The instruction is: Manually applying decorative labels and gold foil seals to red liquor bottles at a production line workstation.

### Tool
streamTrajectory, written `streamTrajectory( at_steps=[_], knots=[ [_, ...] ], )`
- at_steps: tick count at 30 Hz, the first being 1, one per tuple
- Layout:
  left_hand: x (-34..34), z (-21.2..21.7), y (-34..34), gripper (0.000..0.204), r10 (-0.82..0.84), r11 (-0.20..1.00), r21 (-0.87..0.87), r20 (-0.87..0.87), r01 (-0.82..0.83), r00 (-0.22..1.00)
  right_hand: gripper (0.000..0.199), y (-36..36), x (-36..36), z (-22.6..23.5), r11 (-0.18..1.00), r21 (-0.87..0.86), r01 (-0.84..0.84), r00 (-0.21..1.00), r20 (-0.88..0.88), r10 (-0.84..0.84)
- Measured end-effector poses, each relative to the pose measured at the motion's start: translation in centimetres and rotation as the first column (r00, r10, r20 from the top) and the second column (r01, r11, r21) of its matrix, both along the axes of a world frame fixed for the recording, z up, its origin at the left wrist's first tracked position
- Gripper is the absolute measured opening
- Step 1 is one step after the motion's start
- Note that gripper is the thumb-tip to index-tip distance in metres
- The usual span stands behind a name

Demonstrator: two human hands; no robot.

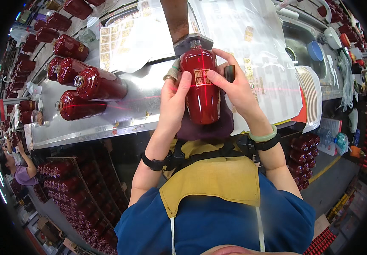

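A glossy dark-red bottle [202,106] lies on its back in front of me, neck pointing away and base toward me. On its face sits a small gold label [202,77]. My left hand [174,100] clasps the bottle's left side, thumb along the glass, with a beige covering on one finger. From the right, my right hand [241,91] grips it too, its thumb pressing at the label's right edge. A dark piece [229,73] shows at the right hand's fingers; its kind is unclear. Thin red light lines cross on the bottle. Dark purple cloth [224,123] lies under the base.
Several red bottles [100,84] stand on the metal bench [141,108] to the left. Label sheets [105,47] lie beyond them. A brown post [176,19] rises behind the bottle. White sheeting [273,102], stacked trays [310,95] and a sink [298,36] are rightward. Another person [24,168] works far left.
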State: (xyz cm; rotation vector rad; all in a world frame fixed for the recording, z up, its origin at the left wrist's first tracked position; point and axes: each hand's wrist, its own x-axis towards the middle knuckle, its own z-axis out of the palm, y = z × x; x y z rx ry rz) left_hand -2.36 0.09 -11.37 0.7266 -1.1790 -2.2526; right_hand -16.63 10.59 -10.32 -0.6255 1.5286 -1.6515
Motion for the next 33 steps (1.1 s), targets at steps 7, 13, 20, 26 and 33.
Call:
streamTrajectory(
  at_steps=[7,13,20,26,33],
  knots=[
    [-0.37,0.56,0.49,0.057,0.040,0.997,-0.062,-0.019,-0.041,0.999,0.068,0.02,0.03,-0.41,1.000,0.002,0.007,0.999,-0.042,-0.007],
    [-0.37,0.20,0.50,0.057,0.049,0.994,-0.097,-0.027,-0.051,0.998,0.068,0.04,0.02,-0.10,1.000,0.008,0.001,0.999,-0.032,-0.001],
    [-0.35,0.24,0.57,0.057,0.054,0.995,-0.088,-0.023,-0.056,0.998,0.067,0.00,0.03,-0.13,1.000,0.011,-0.002,1.000,-0.018,0.003],
    [-0.31,0.28,0.63,0.058,0.048,0.994,-0.099,-0.028,-0.051,0.998,0.066,0.00,0.04,-0.04,1.000,0.014,0.002,1.000,-0.023,-0.002],
    [-0.27,0.04,0.78,0.057,0.054,0.993,-0.108,-0.025,-0.056,0.998,0.065,0.12,0.06,0.01,1.000,0.015,0.000,1.000,-0.027,0.000]
  ],
)
